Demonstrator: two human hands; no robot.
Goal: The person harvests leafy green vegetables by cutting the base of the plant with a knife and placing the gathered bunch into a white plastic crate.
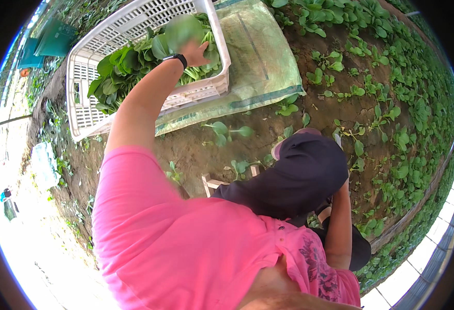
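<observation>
My left hand, with a dark band on its wrist, reaches over the leafy greens heaped in a white slatted plastic crate. Its thumb side is spread away from the other fingers, which are partly smeared. Right beyond them a bunch of green leaves is blurred by motion. My right forearm runs up behind my dark-trousered knee, which hides the fingers of my right hand. Past that knee a thin pale strip, like a blade, sticks up; whether the right hand holds it is hidden.
Under and beside the crate lies a pale green woven sack on the soil. Rows of leafy plants grow to the right. Small seedlings stand before the crate. A wooden stool shows beneath me. Teal containers stand far left.
</observation>
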